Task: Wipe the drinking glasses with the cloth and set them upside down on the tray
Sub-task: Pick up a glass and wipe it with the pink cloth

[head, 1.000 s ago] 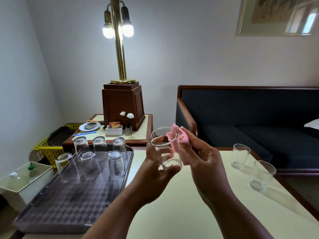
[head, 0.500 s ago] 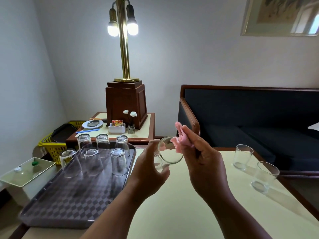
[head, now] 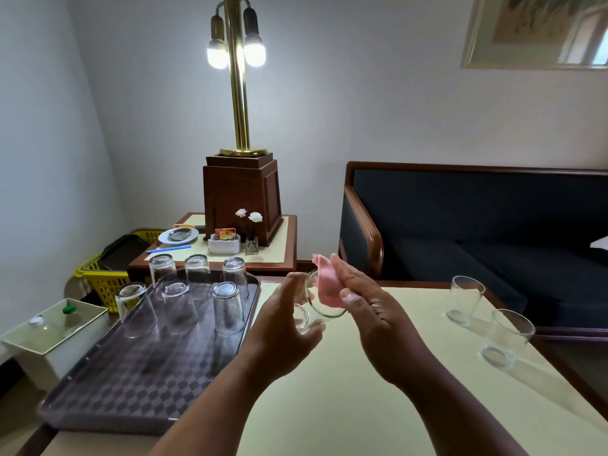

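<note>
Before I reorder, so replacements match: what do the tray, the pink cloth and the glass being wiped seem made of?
Tray: likely plastic, dark, matte checkered surface. Cloth: soft pink fabric, crumpled in the right hand. Glass: clear, glossy, see-through with bright rim glints; probably glass, though clear plastic cannot be ruled out.

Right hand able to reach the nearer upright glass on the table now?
Probably not yet: the right hand pinches the pink cloth against the tilted glass in the left hand. Nothing stands between it and the nearer upright glass, so the way itself looks free.
</note>
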{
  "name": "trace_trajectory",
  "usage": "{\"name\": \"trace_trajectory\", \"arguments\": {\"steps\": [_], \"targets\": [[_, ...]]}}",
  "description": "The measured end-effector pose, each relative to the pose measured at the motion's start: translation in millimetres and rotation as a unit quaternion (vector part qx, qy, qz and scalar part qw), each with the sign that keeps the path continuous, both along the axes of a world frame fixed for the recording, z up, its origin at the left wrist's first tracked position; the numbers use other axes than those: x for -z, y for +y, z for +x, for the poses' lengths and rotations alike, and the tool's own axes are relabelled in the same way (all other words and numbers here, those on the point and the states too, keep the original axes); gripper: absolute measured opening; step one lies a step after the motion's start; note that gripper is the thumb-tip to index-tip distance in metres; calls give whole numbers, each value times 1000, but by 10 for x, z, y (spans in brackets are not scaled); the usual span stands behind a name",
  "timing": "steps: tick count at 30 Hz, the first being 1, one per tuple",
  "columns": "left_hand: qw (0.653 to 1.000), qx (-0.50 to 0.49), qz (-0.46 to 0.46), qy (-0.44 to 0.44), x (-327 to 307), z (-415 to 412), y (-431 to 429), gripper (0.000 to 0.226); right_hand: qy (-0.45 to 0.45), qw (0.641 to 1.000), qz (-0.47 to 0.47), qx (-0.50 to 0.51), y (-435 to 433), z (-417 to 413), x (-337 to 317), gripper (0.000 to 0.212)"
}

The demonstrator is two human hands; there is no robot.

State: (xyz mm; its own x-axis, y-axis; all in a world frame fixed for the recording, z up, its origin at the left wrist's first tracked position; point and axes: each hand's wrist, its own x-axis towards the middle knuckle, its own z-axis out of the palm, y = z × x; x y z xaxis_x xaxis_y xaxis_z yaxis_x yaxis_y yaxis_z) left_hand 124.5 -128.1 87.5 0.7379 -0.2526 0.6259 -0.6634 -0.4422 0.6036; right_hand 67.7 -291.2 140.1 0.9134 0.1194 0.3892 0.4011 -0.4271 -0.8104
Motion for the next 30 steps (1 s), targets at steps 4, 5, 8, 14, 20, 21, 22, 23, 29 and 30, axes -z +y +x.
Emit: {"name": "trace_trajectory", "arguments": {"steps": [4, 5, 8, 14, 20, 21, 22, 23, 29, 30], "targets": [[1000, 12, 22, -7, -8, 15, 23, 66, -37, 995, -76, 50, -84, 1, -8, 61], [999, 15, 34, -7, -11, 19, 31, 65, -51, 991, -104, 64, -103, -2, -13, 61], [996, 20, 89, -18, -25, 35, 55, 62, -74, 975, -196, 80, -174, 19, -4, 55], [986, 45, 159, -32, -22, 51, 82, 63, -33, 962, -265, 50, -194, 30, 49, 37], [978, 1, 199, -69, -9, 69, 30, 58, -34, 972, -199, 118, -97, 56, 207, 16], [975, -18, 201, -94, -29, 54, 0, 55, -18, 977, -166, 134, -91, 68, 228, 13], [971, -40, 201, -126, -58, 38, -32, 54, -2, 981, -136, 142, -91, 85, 241, 13], [967, -61, 195, -149, -86, 25, -56, 53, 8, 983, -115, 140, -97, 100, 231, 11], [976, -26, 203, -74, -144, 32, 29, 64, -135, 948, -271, 95, -235, 25, 9, 10], [974, -25, 220, -48, -139, 19, 61, 62, -155, 935, -308, 85, -253, 13, 21, 9]]}}
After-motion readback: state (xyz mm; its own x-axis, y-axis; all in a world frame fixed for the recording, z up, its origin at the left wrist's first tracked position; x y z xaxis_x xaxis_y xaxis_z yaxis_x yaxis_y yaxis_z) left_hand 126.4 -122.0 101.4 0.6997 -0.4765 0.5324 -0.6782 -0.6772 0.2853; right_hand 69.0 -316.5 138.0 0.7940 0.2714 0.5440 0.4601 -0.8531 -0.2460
